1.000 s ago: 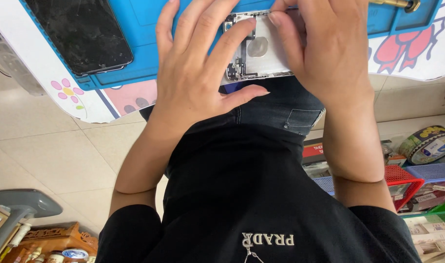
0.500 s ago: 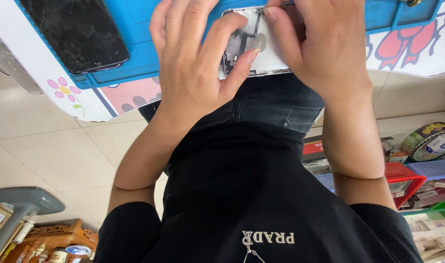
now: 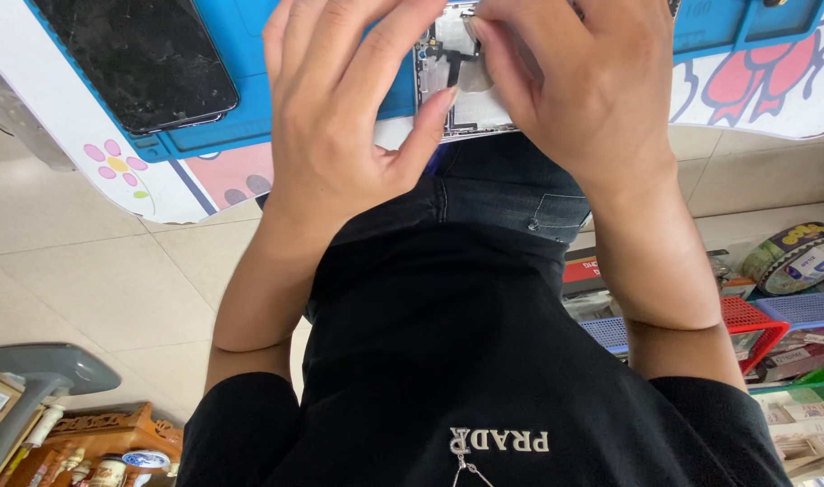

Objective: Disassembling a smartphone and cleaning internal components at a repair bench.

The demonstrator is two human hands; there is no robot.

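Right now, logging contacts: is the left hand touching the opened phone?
Touching. The head view shows the left hand with its thumb tip pressed against the edge of the opened phone on the blue mat.

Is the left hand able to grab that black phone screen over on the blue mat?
Probably yes. The black phone screen lies flat on the blue mat just beside the left hand, with nothing between them. But that hand is busy now, touching the opened phone.

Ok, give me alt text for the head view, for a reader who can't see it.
Both hands, left hand and right hand, grip an opened phone body on a blue work mat. A dark phone screen lies on the mat to the left.
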